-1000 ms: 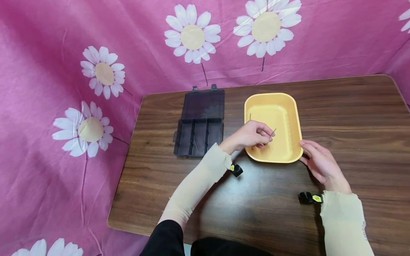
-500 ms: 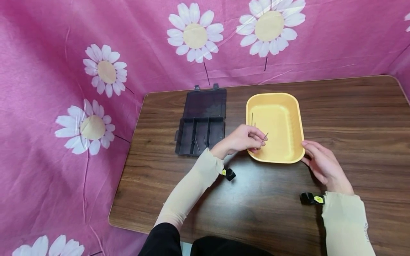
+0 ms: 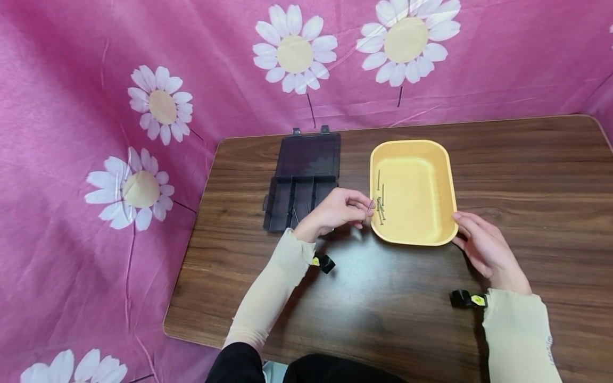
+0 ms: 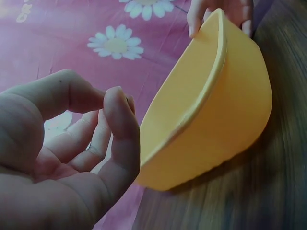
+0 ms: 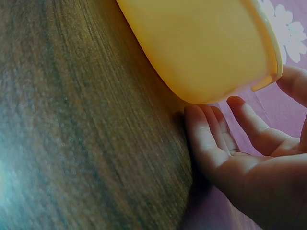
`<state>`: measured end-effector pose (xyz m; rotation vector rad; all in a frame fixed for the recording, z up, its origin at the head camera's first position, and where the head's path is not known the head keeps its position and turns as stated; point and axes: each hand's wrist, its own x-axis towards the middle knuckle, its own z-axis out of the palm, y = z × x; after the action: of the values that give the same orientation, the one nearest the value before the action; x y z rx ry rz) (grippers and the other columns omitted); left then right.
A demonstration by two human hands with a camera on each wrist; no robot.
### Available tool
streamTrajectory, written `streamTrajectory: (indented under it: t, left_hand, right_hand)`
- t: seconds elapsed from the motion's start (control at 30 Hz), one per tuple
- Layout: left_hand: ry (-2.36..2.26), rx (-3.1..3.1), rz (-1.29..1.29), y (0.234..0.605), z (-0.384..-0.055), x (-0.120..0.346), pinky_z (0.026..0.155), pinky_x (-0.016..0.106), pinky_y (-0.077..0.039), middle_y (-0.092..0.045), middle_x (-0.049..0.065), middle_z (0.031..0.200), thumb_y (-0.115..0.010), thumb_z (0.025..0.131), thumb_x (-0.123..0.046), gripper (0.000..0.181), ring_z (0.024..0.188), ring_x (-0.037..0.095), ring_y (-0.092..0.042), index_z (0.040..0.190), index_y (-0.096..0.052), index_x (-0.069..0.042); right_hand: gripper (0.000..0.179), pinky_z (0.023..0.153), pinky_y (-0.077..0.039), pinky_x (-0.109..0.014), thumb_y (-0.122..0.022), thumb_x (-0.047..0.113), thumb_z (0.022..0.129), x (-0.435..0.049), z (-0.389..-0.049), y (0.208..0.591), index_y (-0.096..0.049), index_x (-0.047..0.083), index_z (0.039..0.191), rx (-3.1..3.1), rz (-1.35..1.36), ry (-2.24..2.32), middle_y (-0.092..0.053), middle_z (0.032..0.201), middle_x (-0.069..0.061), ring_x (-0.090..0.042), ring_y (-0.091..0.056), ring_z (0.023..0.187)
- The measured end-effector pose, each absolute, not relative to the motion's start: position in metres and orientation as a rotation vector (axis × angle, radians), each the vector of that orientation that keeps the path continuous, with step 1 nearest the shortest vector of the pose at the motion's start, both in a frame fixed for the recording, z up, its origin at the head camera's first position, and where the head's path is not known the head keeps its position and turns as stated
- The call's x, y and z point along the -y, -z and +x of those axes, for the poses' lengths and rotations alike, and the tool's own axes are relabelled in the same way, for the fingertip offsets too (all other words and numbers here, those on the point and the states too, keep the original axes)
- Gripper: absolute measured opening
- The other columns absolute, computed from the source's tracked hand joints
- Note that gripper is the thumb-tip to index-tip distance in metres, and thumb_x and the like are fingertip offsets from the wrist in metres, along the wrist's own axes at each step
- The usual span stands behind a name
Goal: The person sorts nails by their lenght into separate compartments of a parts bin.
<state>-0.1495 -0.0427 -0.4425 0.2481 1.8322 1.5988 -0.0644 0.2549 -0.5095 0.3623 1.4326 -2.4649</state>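
My left hand (image 3: pixel 346 210) pinches a thin nail (image 3: pixel 370 205) between thumb and fingertips, just outside the left rim of the yellow plastic tub (image 3: pixel 421 239). In the left wrist view the fingers hide nearly all of that nail. Several more nails (image 3: pixel 381 205) lie inside the tub along its left side. My right hand (image 3: pixel 486 244) holds the tub at its near right corner, thumb at the rim and fingers against the outer wall (image 5: pixel 206 57). Left of the tub stands a dark organizer box (image 3: pixel 276 213) with its lid raised; two nails show in its middle compartment, partly behind my left hand.
The raised lid (image 3: pixel 308 154) of the organizer leans back toward the pink flowered cloth (image 3: pixel 230 96) behind the table. The brown wooden table (image 3: pixel 527 175) carries both containers. A black strap end (image 3: pixel 327 264) hangs from my left sleeve, another (image 3: pixel 461 299) from the right.
My left hand has moved left with the nail, from over the tub to just outside its left rim, uncovering the nails inside. The right hand stays at the tub's corner.
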Motion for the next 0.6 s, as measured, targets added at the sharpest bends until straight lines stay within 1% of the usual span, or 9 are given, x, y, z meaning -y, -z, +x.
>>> streamTrajectory:
  t: [0.13, 0.17, 0.2, 0.27, 0.3, 0.43, 0.6]
  left_hand:
    - [-1.612, -1.831, 0.221, 0.443, -0.149, 0.057, 0.059, 0.031, -0.054, -0.061, 0.028, 0.098, -0.053, 0.076, 0.008, 0.027, 0.077, 0.030, -0.063, 0.102, -0.060, 0.007]
    - [-1.621, -1.828, 0.212, 0.443, -0.149, 0.061, 0.060, 0.032, -0.055, -0.061, 0.028, 0.099, -0.053, 0.076, 0.008, 0.027, 0.076, 0.028, -0.063, 0.102, -0.060, 0.007]
    - [-1.619, -1.830, 0.209, 0.444, -0.149, 0.065, 0.061, 0.032, -0.055, -0.061, 0.026, 0.099, -0.052, 0.076, 0.008, 0.028, 0.075, 0.023, -0.063, 0.103, -0.060, 0.006]
    - [-1.622, -1.836, 0.200, 0.444, -0.149, 0.073, 0.063, 0.033, -0.054, -0.062, 0.024, 0.100, -0.052, 0.075, 0.008, 0.029, 0.077, 0.022, -0.063, 0.104, -0.059, 0.005]
    - [-1.632, -1.840, 0.196, 0.445, -0.149, 0.077, 0.063, 0.033, -0.054, -0.062, 0.024, 0.101, -0.052, 0.075, 0.008, 0.029, 0.075, 0.020, -0.063, 0.104, -0.059, 0.006]
    - [-1.704, -1.814, 0.160, 0.448, -0.148, 0.095, 0.061, 0.031, -0.054, -0.065, 0.016, 0.095, -0.053, 0.077, 0.008, 0.029, 0.072, 0.016, -0.062, 0.106, -0.057, 0.009]
    - [-1.867, -1.705, 0.051, 0.451, -0.146, 0.119, 0.056, 0.024, -0.052, -0.065, 0.014, 0.089, -0.054, 0.080, 0.009, 0.031, 0.069, 0.015, -0.062, 0.110, -0.050, 0.017]
  right_hand:
    - [0.019, 0.076, -0.050, -0.023, -0.055, 0.014, 0.088, -0.255, -0.064, 0.510, -0.060, 0.007, 0.106, -1.429, 0.341, 2.473, -0.060, 0.104, 0.003, -0.006, -0.056, 0.096]
    - [0.019, 0.076, -0.050, -0.023, -0.054, 0.013, 0.089, -0.255, -0.064, 0.510, -0.060, 0.007, 0.106, -1.426, 0.334, 2.477, -0.060, 0.104, 0.003, -0.006, -0.056, 0.096]
    - [0.019, 0.076, -0.050, -0.023, -0.054, 0.013, 0.089, -0.255, -0.064, 0.510, -0.060, 0.007, 0.106, -1.423, 0.328, 2.482, -0.060, 0.104, 0.003, -0.006, -0.056, 0.096]
    - [0.019, 0.076, -0.050, -0.023, -0.053, 0.012, 0.089, -0.256, -0.063, 0.510, -0.060, 0.006, 0.106, -1.414, 0.318, 2.491, -0.060, 0.104, 0.003, -0.006, -0.056, 0.096]
    - [0.019, 0.076, -0.050, -0.023, -0.053, 0.012, 0.089, -0.256, -0.063, 0.511, -0.060, 0.006, 0.106, -1.408, 0.315, 2.496, -0.060, 0.104, 0.002, -0.006, -0.057, 0.096]
    - [0.019, 0.076, -0.050, -0.024, -0.053, 0.010, 0.089, -0.256, -0.063, 0.511, -0.061, 0.005, 0.106, -1.400, 0.309, 2.506, -0.060, 0.104, 0.002, -0.007, -0.057, 0.096]
    - [0.019, 0.076, -0.051, -0.024, -0.052, 0.010, 0.089, -0.256, -0.064, 0.512, -0.061, 0.005, 0.106, -1.402, 0.310, 2.507, -0.061, 0.103, 0.002, -0.007, -0.057, 0.095]
